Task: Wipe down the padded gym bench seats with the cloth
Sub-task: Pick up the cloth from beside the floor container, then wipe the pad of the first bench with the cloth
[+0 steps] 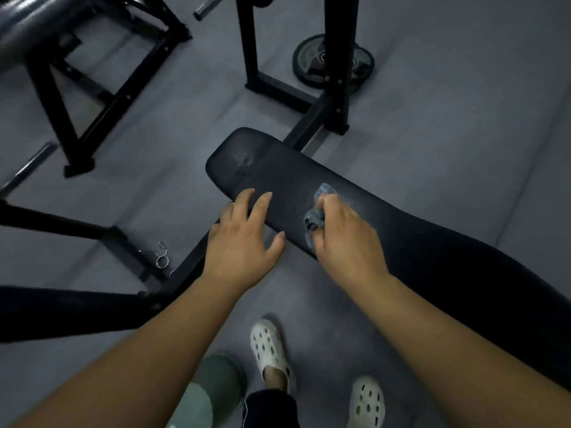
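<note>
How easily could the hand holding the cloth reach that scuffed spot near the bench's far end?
Probably yes: the right hand grips the cloth on the pad, and only bare pad lies between it and the scuff.

A weight plate (333, 61) lies flat on the grey floor (463, 88), partly behind a black rack post (247, 41). Two metal spring collars (162, 256) lie beside a frame leg. White perforated clogs (268, 345) stand nearest the camera.
</note>
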